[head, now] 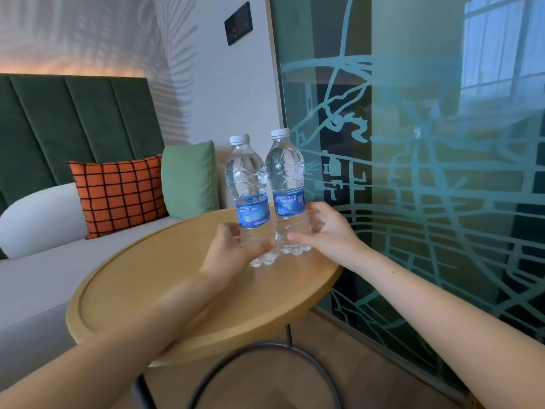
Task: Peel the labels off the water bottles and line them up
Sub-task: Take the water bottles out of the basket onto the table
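On the far right of the table [177,278]: the left bottle [247,184] and the right bottle [285,172] stand side by side, close to touching, both full and capped.
Labels: the left label [253,213] and the right label [289,204] are both unpeeled, wrapped round the middles.
Hands: the left hand [233,249] curls round the left bottle's lower body; the right hand [327,231] wraps the right bottle's lower body, thumb in front.
Risk of knocking: both are held low with the weight above, so a sharp tug at a label could tip one bottle into the other.
Risk at the edge: the table's right rim and the glass wall [427,202] are near; a toppled bottle could roll off.
Risk of slipping: the thin ribbed plastic may buckle under a hard squeeze.
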Demonstrator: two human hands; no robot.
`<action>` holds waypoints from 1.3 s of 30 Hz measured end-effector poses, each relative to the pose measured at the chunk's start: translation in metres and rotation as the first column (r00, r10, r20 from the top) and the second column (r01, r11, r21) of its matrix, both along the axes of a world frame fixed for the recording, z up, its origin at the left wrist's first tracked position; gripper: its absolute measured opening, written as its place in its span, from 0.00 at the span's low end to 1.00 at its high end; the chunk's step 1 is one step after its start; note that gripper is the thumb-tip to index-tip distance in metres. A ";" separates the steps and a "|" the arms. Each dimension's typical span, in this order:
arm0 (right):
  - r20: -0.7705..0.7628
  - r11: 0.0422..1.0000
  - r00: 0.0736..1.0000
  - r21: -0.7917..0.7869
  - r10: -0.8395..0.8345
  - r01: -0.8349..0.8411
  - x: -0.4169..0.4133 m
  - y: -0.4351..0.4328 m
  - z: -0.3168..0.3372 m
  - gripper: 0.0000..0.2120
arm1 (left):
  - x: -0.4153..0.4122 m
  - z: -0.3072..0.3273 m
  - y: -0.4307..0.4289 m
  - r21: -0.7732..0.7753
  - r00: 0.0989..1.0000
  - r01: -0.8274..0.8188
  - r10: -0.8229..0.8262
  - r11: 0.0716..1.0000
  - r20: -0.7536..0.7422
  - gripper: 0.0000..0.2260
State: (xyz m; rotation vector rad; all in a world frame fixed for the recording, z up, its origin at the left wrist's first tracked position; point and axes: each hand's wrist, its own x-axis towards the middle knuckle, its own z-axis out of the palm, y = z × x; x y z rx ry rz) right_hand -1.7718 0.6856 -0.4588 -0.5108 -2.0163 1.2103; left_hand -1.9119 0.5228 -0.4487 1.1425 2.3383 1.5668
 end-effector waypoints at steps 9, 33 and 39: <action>-0.199 0.982 0.962 -0.010 -0.189 0.191 0.109 0.003 -0.028 0.29 | 0.116 0.013 -0.007 0.219 0.895 0.224 -0.111 0.950 -0.433 0.22; 0.599 0.775 0.556 0.183 -0.576 0.605 0.410 0.000 -0.382 0.27 | 0.334 -0.358 0.170 -0.676 0.271 0.622 -0.919 0.395 -0.288 0.20; 0.800 0.858 0.352 0.359 -0.485 0.367 0.411 -0.001 -0.436 0.31 | 0.325 -0.406 0.170 -0.854 0.013 0.430 -0.948 0.292 -0.317 0.20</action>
